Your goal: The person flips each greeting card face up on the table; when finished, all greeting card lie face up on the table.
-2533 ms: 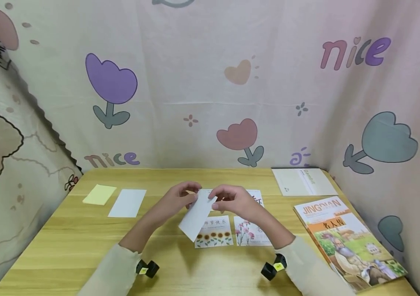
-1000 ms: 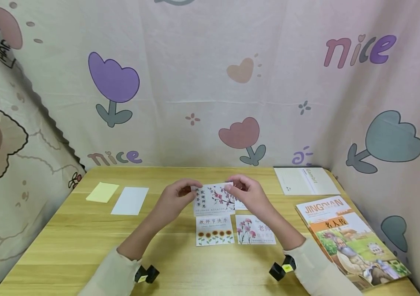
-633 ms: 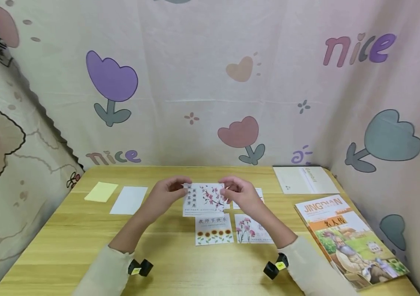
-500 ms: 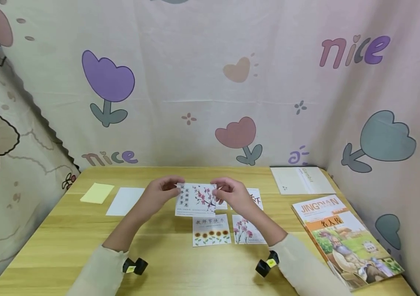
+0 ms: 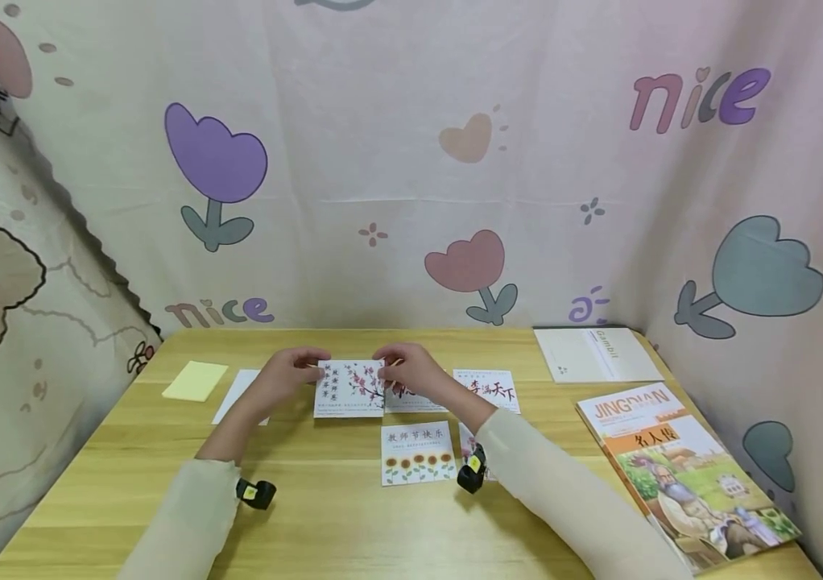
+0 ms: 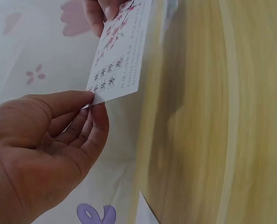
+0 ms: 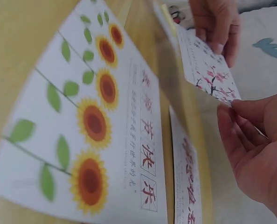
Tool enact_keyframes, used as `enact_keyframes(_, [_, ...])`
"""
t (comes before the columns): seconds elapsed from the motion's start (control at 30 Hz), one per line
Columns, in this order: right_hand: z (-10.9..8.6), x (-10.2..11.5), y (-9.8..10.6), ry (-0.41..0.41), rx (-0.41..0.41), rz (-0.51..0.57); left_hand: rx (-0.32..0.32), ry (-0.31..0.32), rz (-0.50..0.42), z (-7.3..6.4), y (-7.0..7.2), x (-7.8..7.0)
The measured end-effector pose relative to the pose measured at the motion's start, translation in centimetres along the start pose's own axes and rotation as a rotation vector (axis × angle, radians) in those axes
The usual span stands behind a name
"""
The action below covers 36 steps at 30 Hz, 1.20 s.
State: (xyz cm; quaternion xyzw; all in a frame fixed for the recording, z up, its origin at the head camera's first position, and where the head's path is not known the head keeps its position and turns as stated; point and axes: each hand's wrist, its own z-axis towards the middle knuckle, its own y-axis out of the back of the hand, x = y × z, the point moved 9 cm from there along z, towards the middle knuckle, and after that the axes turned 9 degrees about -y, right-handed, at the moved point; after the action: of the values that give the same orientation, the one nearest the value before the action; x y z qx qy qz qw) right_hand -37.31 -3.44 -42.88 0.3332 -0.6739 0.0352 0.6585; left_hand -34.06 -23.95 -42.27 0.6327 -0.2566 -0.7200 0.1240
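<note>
A white greeting card [image 5: 350,399] with pink blossom branches and dark lettering is held between both hands, close above the table. My left hand [image 5: 285,379] pinches its left edge; in the left wrist view the thumb lies on the printed face and fingers lie behind. At the opposite edge, my right hand [image 7: 257,144] pinches a corner between thumb and fingertips. A sunflower card [image 5: 417,453] lies nearer me on the table. Two cards with red lettering lie to the right, one of them [image 5: 419,403] partly behind my right hand, the other [image 5: 487,391] beside it.
Under my right forearm a pink-flower card [image 5: 466,439] is mostly hidden. Left of the cards are a white sheet [image 5: 236,396], partly covered by my left hand, and a yellow note pad [image 5: 196,381]. A pale notebook [image 5: 596,354] and a picture book [image 5: 687,475] lie at right.
The card was tilted with its blank back showing, then turned to its printed face. Both hands have carried it left, uncovering the red-lettered cards, and lowered it toward the table.
</note>
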Motion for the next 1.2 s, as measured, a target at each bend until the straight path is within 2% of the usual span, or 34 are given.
enact_keyframes(0.2, [2.0,-0.1,-0.3,0.004,-0.031,-0.157,0.021,-0.009,-0.014,1.2,0.5,1.0])
enact_keyframes(0.4, [3.6,-0.9,-0.5,-0.029,-0.034,-0.168,0.022,-0.023,0.065,2.4,0.4,1.8])
enact_keyframes(0.57, [4.4,-1.4,-1.1,-0.056,-0.013,-0.207,0.032,-0.025,0.134,2.9,0.5,2.3])
enact_keyframes(0.77, [5.0,-1.7,-1.4,-0.056,-0.032,-0.303,0.068,-0.039,0.167,3.2,0.4,2.7])
enact_keyframes(0.97, [5.7,-2.2,-1.4,-0.053,-0.042,-0.342,0.107,-0.052,0.175,3.4,0.4,2.9])
enact_keyframes(1.2, [6.0,-2.3,-1.5,-0.042,-0.042,-0.361,0.127,-0.038,0.217,3.8,0.1,3.4])
